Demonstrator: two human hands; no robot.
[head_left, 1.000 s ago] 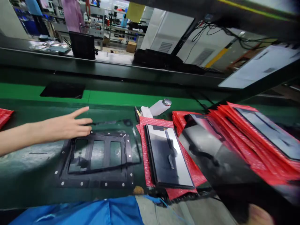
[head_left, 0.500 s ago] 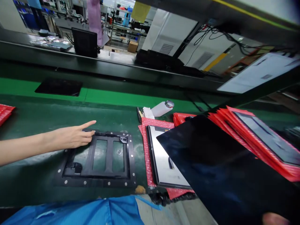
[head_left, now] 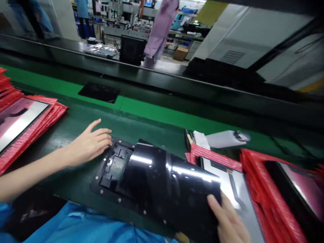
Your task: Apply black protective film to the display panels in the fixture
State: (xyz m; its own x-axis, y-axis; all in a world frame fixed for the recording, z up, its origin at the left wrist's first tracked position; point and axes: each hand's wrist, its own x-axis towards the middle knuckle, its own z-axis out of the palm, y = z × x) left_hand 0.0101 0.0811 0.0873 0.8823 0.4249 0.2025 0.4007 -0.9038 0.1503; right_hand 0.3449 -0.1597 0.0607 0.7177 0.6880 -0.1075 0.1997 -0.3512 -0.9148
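Note:
My right hand (head_left: 229, 217) grips the right edge of a glossy black flat panel (head_left: 172, 182), thumb on top. The panel is tilted over a black frame fixture (head_left: 105, 172) with silvery round dots along its border, hiding the fixture's right part. My left hand (head_left: 92, 141) is by the fixture's upper left corner, its fingers spread and holding nothing. Whether the left fingertips touch the fixture I cannot tell. Right of the panel, a silver-backed screen (head_left: 236, 185) lies on red bubble wrap (head_left: 217, 157).
Red bubble bags with screens (head_left: 32, 118) are stacked at the left, and more red bags (head_left: 268, 195) at the right. A white bottle (head_left: 225, 139) lies behind the silver screen. Another black panel (head_left: 100, 92) rests on the green strip, below a raised ledge (head_left: 167, 81).
The black panel in my right hand has moved left, from beside the fixture to over it. My left hand has lifted off the fixture's edge and its fingers have spread. The view has turned.

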